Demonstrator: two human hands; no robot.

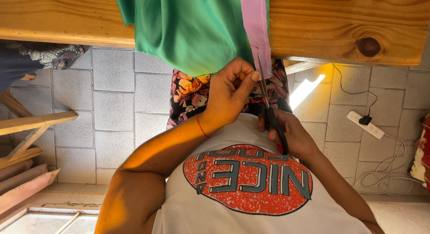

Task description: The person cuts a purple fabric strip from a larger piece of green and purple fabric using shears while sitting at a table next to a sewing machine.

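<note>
Grey tiled floor (112, 104), sunlit patch (304, 90)

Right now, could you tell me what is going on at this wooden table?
A person is cutting cloth that hangs over the table edge. The left hand pinches the pink fabric beside the green fabric, while the right hand holds black-handled scissors, blades pointing up along the pink strip. A white power strip lies on the tiled floor.

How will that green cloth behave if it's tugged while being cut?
The green cloth hangs in soft folds off the wooden table, so it is probably floppy and light. Its sheen suggests it may slip between the left hand fingers.
</note>
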